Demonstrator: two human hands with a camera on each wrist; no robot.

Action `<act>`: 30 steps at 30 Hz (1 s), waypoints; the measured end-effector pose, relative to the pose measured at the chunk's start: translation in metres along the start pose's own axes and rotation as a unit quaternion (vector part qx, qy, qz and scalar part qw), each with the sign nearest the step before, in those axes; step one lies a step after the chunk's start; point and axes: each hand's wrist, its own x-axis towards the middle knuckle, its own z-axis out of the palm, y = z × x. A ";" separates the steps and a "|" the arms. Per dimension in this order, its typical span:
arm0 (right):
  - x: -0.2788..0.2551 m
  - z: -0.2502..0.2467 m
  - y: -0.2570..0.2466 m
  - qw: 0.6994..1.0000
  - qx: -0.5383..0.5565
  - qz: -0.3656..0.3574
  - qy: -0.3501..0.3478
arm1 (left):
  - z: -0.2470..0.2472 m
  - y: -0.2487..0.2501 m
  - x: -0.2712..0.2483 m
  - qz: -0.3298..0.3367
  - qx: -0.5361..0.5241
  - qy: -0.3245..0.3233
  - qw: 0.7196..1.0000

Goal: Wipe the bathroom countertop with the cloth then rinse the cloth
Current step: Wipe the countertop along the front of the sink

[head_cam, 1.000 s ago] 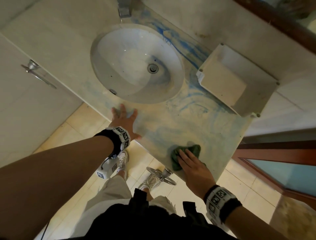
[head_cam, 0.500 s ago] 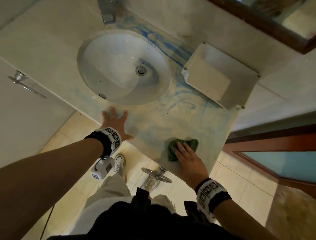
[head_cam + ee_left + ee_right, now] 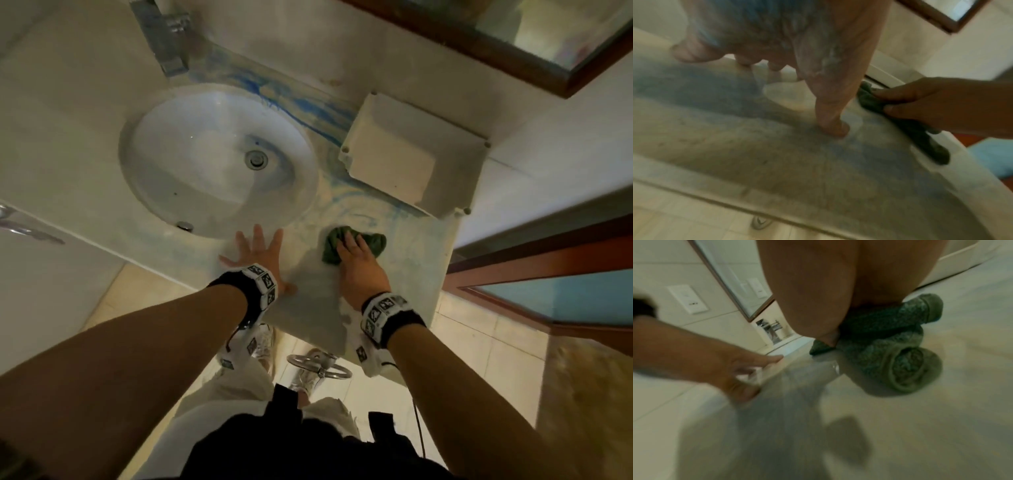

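Observation:
A bunched green cloth [image 3: 376,241] lies on the blue-streaked countertop [image 3: 414,263], between the sink [image 3: 191,144] and a white box. My right hand [image 3: 359,263] lies on top of the cloth and presses it down, fingers laid over it. The right wrist view shows the cloth [image 3: 900,366] rolled up under the palm. My left hand [image 3: 257,253] rests flat on the counter by the sink's front rim, fingers spread, holding nothing. From the left wrist, the cloth [image 3: 871,102] shows under the right hand [image 3: 941,104].
A metal faucet [image 3: 168,37] stands behind the basin. A white rectangular box [image 3: 394,161] sits at the back right of the counter. A wood-framed mirror [image 3: 513,34] hangs above, and a wooden door [image 3: 548,274] is to the right. Tiled floor lies below the counter's edge.
My right hand has slid the cloth from the counter's front edge inward, toward the sink and box. The left hand stays flat near the sink rim.

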 end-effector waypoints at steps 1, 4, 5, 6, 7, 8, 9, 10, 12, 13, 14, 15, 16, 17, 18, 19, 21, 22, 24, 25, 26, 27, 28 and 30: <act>-0.016 0.010 0.004 1.000 -0.002 0.005 0.003 | 0.003 -0.002 0.000 0.005 0.003 0.007 1.000; -0.063 0.035 0.006 0.999 -0.025 0.019 -0.018 | 0.002 -0.008 0.004 0.025 -0.003 0.006 1.000; -0.070 0.037 0.003 0.999 -0.033 0.024 -0.030 | 0.000 -0.011 0.006 0.032 -0.002 0.005 0.999; -0.070 0.036 0.000 0.998 -0.039 0.026 -0.039 | -0.002 -0.012 0.006 0.039 -0.001 0.005 0.999; -0.066 0.030 -0.005 0.998 -0.043 0.022 -0.045 | -0.002 -0.013 0.007 0.046 -0.002 0.003 0.999; -0.057 0.024 -0.010 0.997 -0.051 0.014 -0.049 | -0.003 -0.013 0.008 0.052 -0.004 0.000 0.999; -0.043 0.016 -0.018 0.997 -0.061 0.002 -0.048 | -0.002 -0.012 0.009 0.052 -0.005 -0.002 0.999; -0.027 0.009 -0.025 0.997 -0.068 -0.013 -0.044 | -0.001 -0.011 0.011 0.049 -0.006 -0.003 0.999; 0.012 -0.004 -0.041 0.997 -0.067 -0.033 -0.029 | 0.001 -0.010 0.015 0.037 -0.017 -0.001 0.999; 0.032 -0.010 -0.048 0.997 -0.066 -0.039 -0.023 | 0.002 -0.010 0.017 0.037 -0.021 0.003 0.999; 0.049 -0.014 -0.053 0.997 -0.066 -0.043 -0.019 | 0.003 -0.010 0.018 0.041 -0.021 0.005 0.999; 0.062 -0.018 -0.056 0.997 -0.063 -0.044 -0.015 | 0.003 -0.011 0.019 0.045 -0.018 0.006 0.999; 0.069 -0.019 -0.057 0.997 -0.059 -0.042 -0.010 | 0.003 -0.012 0.018 0.048 -0.015 0.006 0.999; 0.070 -0.018 -0.057 0.998 -0.050 -0.033 -0.004 | 0.002 -0.013 0.017 0.048 -0.016 0.006 0.999; 0.064 -0.015 -0.056 0.999 -0.036 -0.013 0.004 | 0.001 -0.014 0.016 0.047 -0.020 0.004 0.999; 0.052 -0.011 -0.054 1.000 -0.024 0.013 0.011 | 0.000 -0.013 0.016 0.046 -0.025 0.003 0.999; 0.017 0.004 -0.051 0.999 -0.025 0.042 0.003 | -0.002 -0.013 0.014 0.049 -0.023 0.006 0.998; -0.001 0.011 -0.048 0.999 -0.035 0.041 -0.008 | -0.002 -0.013 0.013 0.053 -0.018 0.011 0.998; -0.025 0.019 -0.042 0.998 -0.054 0.030 -0.031 | -0.002 -0.014 0.013 0.056 -0.011 0.021 0.998; -0.025 0.018 -0.040 0.997 -0.062 0.024 -0.042 | -0.001 -0.014 0.013 0.058 -0.010 0.023 0.998; -0.020 0.015 -0.038 0.996 -0.070 0.016 -0.052 | 0.000 -0.014 0.014 0.058 -0.010 0.021 0.998; -0.009 0.011 -0.039 0.995 -0.079 0.005 -0.055 | 0.001 -0.013 0.015 0.058 -0.011 0.020 0.998; 0.005 0.007 -0.040 0.995 -0.084 -0.011 -0.051 | 0.001 -0.013 0.016 0.057 -0.013 0.021 0.998; 0.041 -0.006 -0.045 0.996 -0.076 -0.033 -0.031 | 0.001 -0.013 0.018 0.055 -0.018 0.021 0.998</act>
